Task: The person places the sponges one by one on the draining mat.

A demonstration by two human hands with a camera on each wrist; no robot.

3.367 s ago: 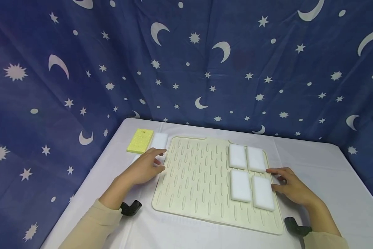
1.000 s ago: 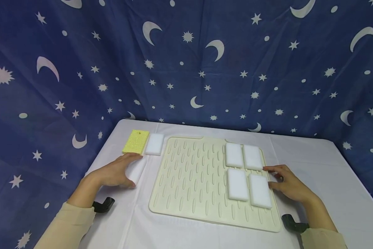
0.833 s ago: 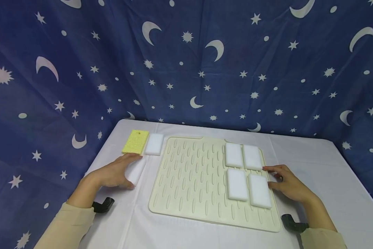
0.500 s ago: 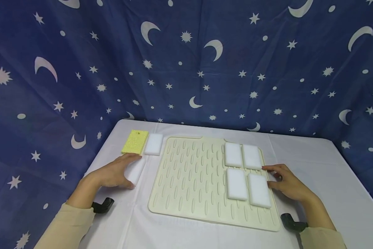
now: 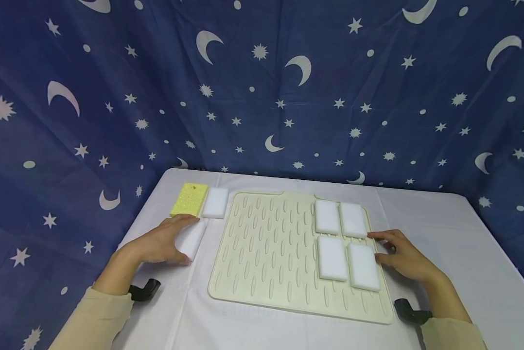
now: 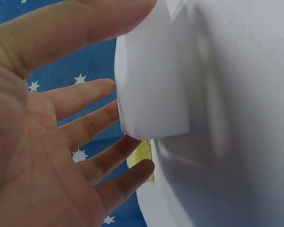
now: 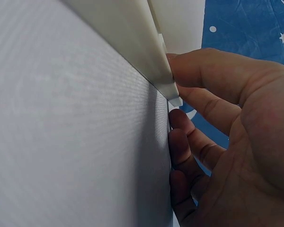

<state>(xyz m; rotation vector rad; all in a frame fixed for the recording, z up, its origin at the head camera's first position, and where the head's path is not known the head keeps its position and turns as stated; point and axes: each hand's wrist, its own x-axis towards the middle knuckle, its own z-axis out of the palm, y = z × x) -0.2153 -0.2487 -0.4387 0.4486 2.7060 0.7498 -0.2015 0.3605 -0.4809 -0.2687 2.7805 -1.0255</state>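
At the left of the table my left hand (image 5: pixel 157 241) holds a white sponge (image 5: pixel 192 238) between thumb and fingers, thumb at its near end. In the left wrist view that sponge (image 6: pixel 154 85) rises beside the spread fingers and throws a shadow on the cloth. My right hand (image 5: pixel 404 256) rests at the right edge of a cream drying mat (image 5: pixel 266 253) with raised ridges. Its thumb and forefinger touch the rim (image 7: pixel 161 71), next to the white sponges, while the other fingers bend in below. Several white sponges (image 5: pixel 332 258) lie in two rows on the mat's right part.
Beyond my left hand lie a yellow sponge (image 5: pixel 189 199) and another white sponge (image 5: pixel 216 203), side by side on the white tablecloth (image 5: pixel 227 325). A blue curtain (image 5: pixel 262 97) with moons and stars hangs behind and to the left.
My left hand has moved left from the mat's left edge to the white sponge and has taken hold of it. The right hand has stayed at the mat's right edge.
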